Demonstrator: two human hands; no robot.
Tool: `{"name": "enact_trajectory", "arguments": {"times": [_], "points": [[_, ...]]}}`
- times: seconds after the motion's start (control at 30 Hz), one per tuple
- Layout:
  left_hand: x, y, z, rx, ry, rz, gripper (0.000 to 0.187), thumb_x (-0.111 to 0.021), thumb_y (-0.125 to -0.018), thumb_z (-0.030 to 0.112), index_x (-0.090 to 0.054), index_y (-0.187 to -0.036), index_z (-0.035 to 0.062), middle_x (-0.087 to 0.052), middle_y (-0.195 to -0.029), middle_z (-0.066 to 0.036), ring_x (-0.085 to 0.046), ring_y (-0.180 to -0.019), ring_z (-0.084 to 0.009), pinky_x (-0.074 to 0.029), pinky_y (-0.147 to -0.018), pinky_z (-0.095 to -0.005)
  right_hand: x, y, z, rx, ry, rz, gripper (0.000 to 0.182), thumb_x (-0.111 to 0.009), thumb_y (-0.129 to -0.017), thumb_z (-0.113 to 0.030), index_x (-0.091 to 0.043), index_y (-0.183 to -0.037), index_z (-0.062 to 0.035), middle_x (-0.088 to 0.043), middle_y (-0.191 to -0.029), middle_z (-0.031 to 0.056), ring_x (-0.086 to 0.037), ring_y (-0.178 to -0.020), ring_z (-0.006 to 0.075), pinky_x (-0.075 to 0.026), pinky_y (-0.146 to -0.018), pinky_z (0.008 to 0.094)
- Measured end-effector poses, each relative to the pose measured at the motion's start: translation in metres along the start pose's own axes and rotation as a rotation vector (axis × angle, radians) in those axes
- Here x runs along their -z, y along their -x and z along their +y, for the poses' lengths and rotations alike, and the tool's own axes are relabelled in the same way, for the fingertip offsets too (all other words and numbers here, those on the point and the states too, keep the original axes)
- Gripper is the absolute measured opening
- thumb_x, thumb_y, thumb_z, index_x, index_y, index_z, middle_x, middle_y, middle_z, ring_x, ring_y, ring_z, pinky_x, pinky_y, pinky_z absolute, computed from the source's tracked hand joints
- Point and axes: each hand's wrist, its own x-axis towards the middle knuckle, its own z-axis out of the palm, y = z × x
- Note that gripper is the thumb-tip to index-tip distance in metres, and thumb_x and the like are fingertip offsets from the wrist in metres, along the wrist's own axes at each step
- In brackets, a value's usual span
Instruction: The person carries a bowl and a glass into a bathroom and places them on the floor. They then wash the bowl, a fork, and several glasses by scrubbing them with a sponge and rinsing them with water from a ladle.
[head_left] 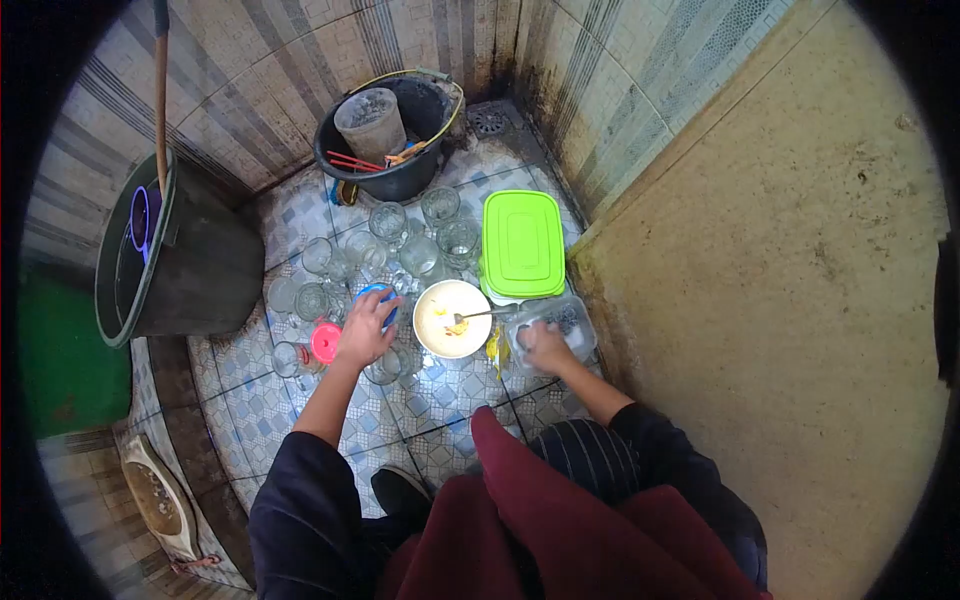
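My left hand (368, 332) is over a blue lid (378, 292) among the glasses, its fingers spread and touching the lid's edge. My right hand (545, 347) reaches into a clear plastic container (580, 335); its fingers are blurred, and what they hold, if anything, cannot be made out. Between my hands stands a white bowl (435, 338) with a fork (485, 314) and yellow scraps in it. A yellow wrapper (498, 350) lies beside the bowl. A pink lid (326, 342) is left of my left hand.
Several clear glasses (388, 220) stand on the tiled floor (440, 395). A green-lidded box (524, 243) is at the right. Behind are a black bucket (425, 172) and, at the left, a large dark bin (205, 270). A wall panel (760, 300) borders the right side.
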Motion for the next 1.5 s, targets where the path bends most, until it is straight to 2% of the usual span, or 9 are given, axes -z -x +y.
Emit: {"name": "enact_trajectory", "arguments": {"times": [0.27,0.33,0.47,0.53,0.67,0.9,1.03,1.3,1.5], "points": [[-0.014,-0.029,0.038,0.120,0.140,0.220,0.032,-0.059,-0.066,0.015,-0.052,-0.097,0.0098,-0.045,-0.106,-0.010,-0.042,-0.098,-0.0283,-0.036,-0.081,-0.0376,0.009,-0.019,-0.009,-0.151,0.245,-0.477,0.040,-0.051,-0.072,-0.037,-0.058,-0.092,-0.0044,-0.055,-0.099,0.0168,-0.054,-0.091,0.0290,-0.043,-0.078,0.0366],[-0.020,-0.044,0.057,0.526,0.734,0.100,0.034,-0.058,-0.068,0.014,-0.049,-0.099,0.0038,-0.048,-0.101,-0.015,-0.049,-0.087,-0.0291,-0.040,-0.076,-0.0355,0.016,-0.016,-0.018,-0.176,0.248,-0.475,0.040,-0.052,-0.071,-0.038,-0.058,-0.092,-0.0046,-0.055,-0.099,0.0164,-0.054,-0.090,0.0282,-0.043,-0.078,0.0360],[-0.095,-0.073,0.019,0.706,0.338,0.386,0.037,-0.055,-0.070,0.010,-0.044,-0.102,-0.0036,-0.053,-0.084,-0.018,-0.056,-0.057,-0.0194,-0.047,-0.046,-0.0288,0.020,-0.012,-0.017,-0.205,0.189,-0.450,0.042,-0.052,-0.068,-0.040,-0.059,-0.087,-0.0038,-0.058,-0.089,0.0170,-0.056,-0.084,0.0293,-0.044,-0.076,0.0372],[-0.098,-0.083,0.020,0.967,0.899,0.321,0.042,-0.055,-0.072,0.012,-0.039,-0.105,-0.0074,-0.053,-0.078,-0.019,-0.056,-0.054,-0.0195,-0.047,-0.042,-0.0284,0.013,-0.012,-0.007,-0.180,0.177,-0.408,0.040,-0.053,-0.067,-0.039,-0.059,-0.085,-0.0033,-0.058,-0.087,0.0178,-0.056,-0.082,0.0301,-0.044,-0.074,0.0377],[-0.108,-0.082,0.013,0.885,0.621,0.263,0.035,-0.054,-0.074,0.014,-0.042,-0.100,-0.0056,-0.053,-0.078,-0.017,-0.055,-0.050,-0.0187,-0.047,-0.041,-0.0293,-0.002,-0.017,0.001,-0.179,0.050,-0.361,0.033,-0.058,-0.064,-0.032,-0.058,-0.080,-0.0021,-0.057,-0.084,0.0204,-0.056,-0.079,0.0325,-0.044,-0.070,0.0392],[-0.111,-0.081,0.033,0.892,1.201,0.434,0.024,-0.034,-0.087,0.026,-0.040,-0.077,0.0051,-0.039,-0.062,-0.004,-0.042,-0.048,-0.0129,-0.047,-0.048,-0.0297,0.058,-0.017,-0.037,-0.079,0.030,-0.415,0.032,-0.060,-0.062,-0.029,-0.058,-0.077,-0.0010,-0.058,-0.076,0.0195,-0.057,-0.074,0.0310,-0.044,-0.066,0.0376],[-0.118,-0.071,0.037,0.741,0.755,0.603,0.034,-0.039,-0.084,0.033,-0.048,-0.078,0.0004,-0.050,-0.061,-0.012,-0.049,-0.061,-0.0224,-0.042,-0.053,-0.0377,0.080,-0.024,-0.046,-0.200,0.011,-0.536,0.027,-0.062,-0.062,-0.019,-0.059,-0.082,-0.0024,-0.057,-0.081,0.0206,-0.057,-0.078,0.0320,-0.046,-0.067,0.0372],[0.058,-0.126,0.108,0.332,0.019,0.154,0.028,-0.048,-0.074,0.029,-0.059,-0.069,0.0033,-0.058,-0.068,-0.016,-0.057,-0.066,-0.0310,-0.043,-0.057,-0.0369,0.150,-0.035,-0.066,-0.146,0.031,-0.749,0.035,-0.058,-0.063,-0.021,-0.054,-0.088,0.0038,-0.058,-0.065,0.0188,-0.060,-0.066,0.0285,-0.047,-0.057,0.0365],[0.080,-0.183,0.156,-0.034,-0.643,0.093,0.015,-0.052,-0.068,0.019,-0.062,-0.061,0.0105,-0.060,-0.064,-0.011,-0.060,-0.060,-0.0221,-0.046,-0.054,-0.0338,0.192,-0.065,-0.127,-0.268,-0.025,-0.259,0.059,-0.055,-0.066,-0.020,-0.030,-0.116,0.0014,-0.032,-0.118,0.0284,-0.041,-0.106,0.0346,-0.036,-0.087,0.0348]]}}
